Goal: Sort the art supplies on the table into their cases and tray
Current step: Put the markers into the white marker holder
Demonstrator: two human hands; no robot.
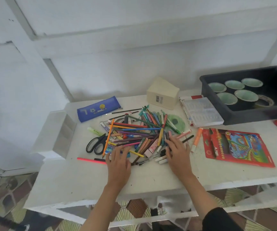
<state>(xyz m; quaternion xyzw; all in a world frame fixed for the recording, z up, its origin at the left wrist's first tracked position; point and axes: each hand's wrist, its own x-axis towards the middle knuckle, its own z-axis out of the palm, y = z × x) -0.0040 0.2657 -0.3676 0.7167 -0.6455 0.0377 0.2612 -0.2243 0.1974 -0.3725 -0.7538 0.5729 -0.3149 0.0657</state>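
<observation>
A jumbled pile of coloured pencils, pens and markers [139, 132] lies mid-table. My left hand [118, 161] rests flat on the pile's near left edge, fingers spread. My right hand [177, 152] lies flat on the pile's near right edge, fingers straight. Neither hand grips anything. A blue pencil case [99, 108] lies at the back left. A red coloured-pencil case [236, 147] lies flat at the right. A dark tray [237, 115] with round green paint cups and a tape roll stands at the back right.
Black scissors [96, 144] lie left of the pile, a pink marker [91, 160] near the front. A cream box [162, 95] and a clear plastic case [202, 112] stand behind. A white organiser [57, 134] sits at the table's left end.
</observation>
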